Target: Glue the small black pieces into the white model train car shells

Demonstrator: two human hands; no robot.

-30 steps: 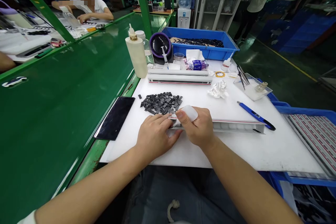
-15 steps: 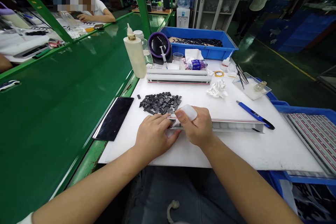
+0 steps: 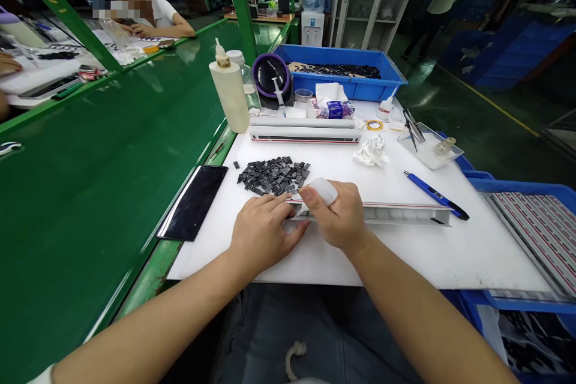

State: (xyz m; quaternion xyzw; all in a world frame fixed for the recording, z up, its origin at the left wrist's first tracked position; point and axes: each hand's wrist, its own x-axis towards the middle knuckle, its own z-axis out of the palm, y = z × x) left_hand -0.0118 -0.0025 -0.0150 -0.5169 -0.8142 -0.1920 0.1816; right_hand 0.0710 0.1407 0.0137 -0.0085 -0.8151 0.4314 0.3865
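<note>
Just nearer than the pile of small black pieces, a long white shell is grasped by the left hand; a small white bottle is clenched in the right hand, its nozzle at the shell's open side. The shell is judged part-worked; how much inside is finished cannot be told. Many pieces lie loose. Beyond the pile, similar shells are laid.

The left hand hides the white profile's left end — the blue crate by the table's right edge is cropped.
</note>
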